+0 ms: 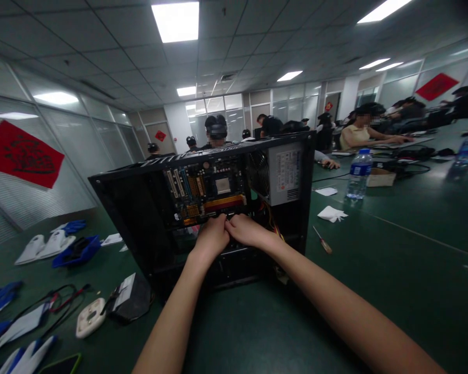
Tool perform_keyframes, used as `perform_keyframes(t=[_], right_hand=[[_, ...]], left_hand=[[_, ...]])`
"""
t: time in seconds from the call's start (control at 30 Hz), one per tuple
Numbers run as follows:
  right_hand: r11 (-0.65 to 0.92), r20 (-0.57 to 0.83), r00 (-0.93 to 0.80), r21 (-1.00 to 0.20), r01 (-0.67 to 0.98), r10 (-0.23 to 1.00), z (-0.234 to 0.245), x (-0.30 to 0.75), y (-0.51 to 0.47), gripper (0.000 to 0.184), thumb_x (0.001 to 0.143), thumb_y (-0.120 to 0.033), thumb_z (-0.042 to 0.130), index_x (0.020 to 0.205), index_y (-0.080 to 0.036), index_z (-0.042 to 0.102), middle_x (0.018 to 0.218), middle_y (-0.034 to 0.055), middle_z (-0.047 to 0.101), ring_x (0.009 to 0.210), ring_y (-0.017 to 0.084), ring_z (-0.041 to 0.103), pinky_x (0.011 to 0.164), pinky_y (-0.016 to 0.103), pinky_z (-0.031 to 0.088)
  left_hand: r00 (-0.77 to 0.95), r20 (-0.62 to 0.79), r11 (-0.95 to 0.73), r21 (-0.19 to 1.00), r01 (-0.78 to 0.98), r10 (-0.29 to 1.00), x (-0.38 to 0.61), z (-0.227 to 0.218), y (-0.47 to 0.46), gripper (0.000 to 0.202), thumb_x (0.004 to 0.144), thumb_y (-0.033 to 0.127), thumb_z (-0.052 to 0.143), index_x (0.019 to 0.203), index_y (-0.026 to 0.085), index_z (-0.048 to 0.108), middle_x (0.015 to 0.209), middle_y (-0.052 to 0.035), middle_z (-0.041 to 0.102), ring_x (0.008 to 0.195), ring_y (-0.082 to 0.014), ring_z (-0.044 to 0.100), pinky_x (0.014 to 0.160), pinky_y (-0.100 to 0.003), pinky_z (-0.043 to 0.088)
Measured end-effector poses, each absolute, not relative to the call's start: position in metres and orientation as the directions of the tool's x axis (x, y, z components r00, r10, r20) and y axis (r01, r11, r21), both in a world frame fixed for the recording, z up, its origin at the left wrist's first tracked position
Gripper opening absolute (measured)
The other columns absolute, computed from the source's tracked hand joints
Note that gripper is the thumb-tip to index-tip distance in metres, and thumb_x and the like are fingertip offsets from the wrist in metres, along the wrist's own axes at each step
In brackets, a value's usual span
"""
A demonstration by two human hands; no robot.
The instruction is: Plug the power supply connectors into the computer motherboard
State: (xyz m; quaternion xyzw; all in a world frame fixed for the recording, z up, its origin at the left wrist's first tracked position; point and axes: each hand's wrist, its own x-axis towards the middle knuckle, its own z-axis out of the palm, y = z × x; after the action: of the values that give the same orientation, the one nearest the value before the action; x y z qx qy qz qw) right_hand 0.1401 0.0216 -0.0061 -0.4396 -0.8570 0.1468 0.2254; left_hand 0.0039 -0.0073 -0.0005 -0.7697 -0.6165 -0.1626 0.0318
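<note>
An open black computer case [128, 208] stands on the green table in front of me. Inside it a motherboard [203, 187] with coloured slots is mounted, and a silver power supply [285, 174] sits at the upper right. My left hand [213, 234] and my right hand [245, 228] meet inside the case, just below the motherboard's lower edge. Fingers of both hands are curled together at one spot; what they pinch is hidden. Loose coloured wires [275, 221] hang to the right of my right hand.
To the right lie a screwdriver [323, 241], a crumpled white tissue [331, 213] and a water bottle [359, 175]. On the left are a blue tray [76, 254], gloves [31, 358], test leads [68, 296] and a dark box [130, 298]. Other people sit farther back.
</note>
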Motion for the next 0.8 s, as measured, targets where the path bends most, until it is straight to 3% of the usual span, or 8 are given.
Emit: perform_keyframes(t=[0.33, 0.63, 0.8], right_hand=[[0.572, 0.278, -0.501, -0.459, 0.68, 0.819, -0.0058, 0.1403, 0.0223, 0.044, 0.1, -0.026, 0.037, 0.093, -0.007, 0.077, 0.093, 0.02, 0.076, 0.082, 0.023, 0.071, 0.068, 0.028, 0.041], [0.576, 0.366, -0.445, -0.499, 0.647, 0.817, -0.0103, 0.1386, 0.0268, 0.043, 0.097, -0.025, 0.041, 0.077, -0.009, 0.076, 0.076, 0.0148, 0.074, 0.067, 0.019, 0.066, 0.06, 0.027, 0.037], [0.583, 0.4, -0.424, -0.517, 0.628, 0.812, -0.005, 0.1389, 0.0222, 0.046, 0.098, -0.028, 0.043, 0.071, -0.011, 0.075, 0.068, 0.0104, 0.072, 0.061, 0.017, 0.061, 0.057, 0.027, 0.033]], left_hand=[[0.193, 0.279, -0.239, 0.142, 0.961, 0.941, 0.0038, 0.0021, -0.0118, 0.019, 0.089, 0.012, 0.042, 0.097, 0.02, 0.057, 0.096, -0.0121, 0.072, 0.092, -0.0279, 0.07, 0.071, -0.031, 0.045], [0.229, 0.304, -0.289, 0.172, 0.942, 0.925, 0.0022, 0.0015, -0.009, 0.018, 0.088, 0.012, 0.042, 0.097, 0.021, 0.054, 0.093, -0.0108, 0.071, 0.09, -0.0268, 0.069, 0.069, -0.03, 0.043], [0.198, 0.342, -0.302, 0.284, 0.91, 0.919, 0.0026, 0.0026, -0.0095, 0.017, 0.087, 0.012, 0.042, 0.096, 0.022, 0.054, 0.088, -0.0084, 0.07, 0.088, -0.0246, 0.068, 0.071, -0.029, 0.043]])
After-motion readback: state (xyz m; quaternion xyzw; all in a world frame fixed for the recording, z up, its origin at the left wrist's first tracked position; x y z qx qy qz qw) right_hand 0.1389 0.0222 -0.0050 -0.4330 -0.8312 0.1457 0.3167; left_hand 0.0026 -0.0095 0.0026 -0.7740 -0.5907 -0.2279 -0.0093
